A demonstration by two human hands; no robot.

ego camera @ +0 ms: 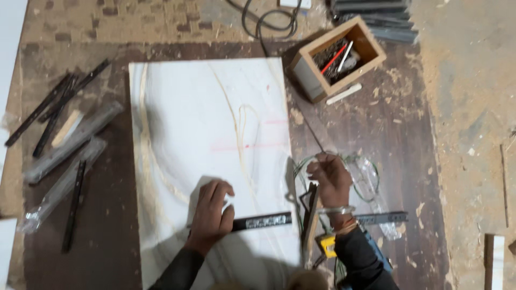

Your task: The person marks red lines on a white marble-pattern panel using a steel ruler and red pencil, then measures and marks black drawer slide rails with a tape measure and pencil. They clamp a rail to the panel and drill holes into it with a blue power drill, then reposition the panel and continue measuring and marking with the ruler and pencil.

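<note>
Head view: left hand (212, 212) lay flat, fingers spread, on the white marbled panel (209, 134), pinning the near end of a black drawer slide (262, 220) that lay across the panel's lower right part. Right hand (329, 176) was just off the panel's right edge, fingers curled around a clear plastic wrapper (368, 182). Wooden box (337, 58) of hardware sat off the panel's top right corner; wrapped slides (72, 142) lay left of it.

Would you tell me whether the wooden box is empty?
Not empty: the wooden box lies tipped, showing dark metal pieces and a red stick inside.
</note>
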